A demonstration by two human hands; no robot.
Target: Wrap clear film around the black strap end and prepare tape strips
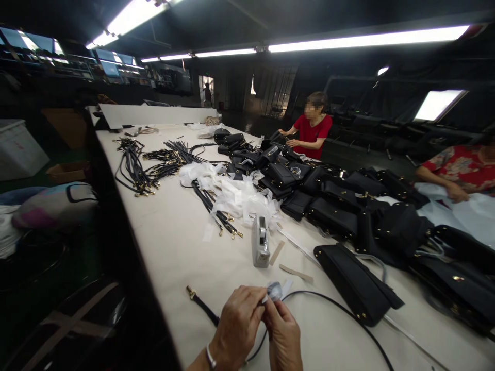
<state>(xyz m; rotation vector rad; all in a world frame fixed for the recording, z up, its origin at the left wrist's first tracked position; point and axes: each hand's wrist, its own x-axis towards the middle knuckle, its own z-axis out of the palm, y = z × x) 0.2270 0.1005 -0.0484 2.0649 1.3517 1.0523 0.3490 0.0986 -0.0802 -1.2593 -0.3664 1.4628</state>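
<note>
At the table's near edge, my left hand (240, 320) and my right hand (284, 330) meet with fingertips pinched together. Between them is a small crumpled piece of translucent plastic wrap (275, 291); whatever lies inside it cannot be made out. A black strap (207, 309) with a gold clasp (190, 292) runs under my left hand. Its thin black cord (340, 300) curves from beside my fingers out to the right. Just beyond my hands stands a grey tape dispenser (261, 242), with beige strips (296, 273) beside it. To the right lies a black bag (358, 283).
Many black bags (332, 211) are heaped along the right side. White tissue wrapping (240, 193) and bundles of black straps (135, 165) cover the middle and far left. Across the table are a person in red (315, 129) and another in a floral shirt (460, 167).
</note>
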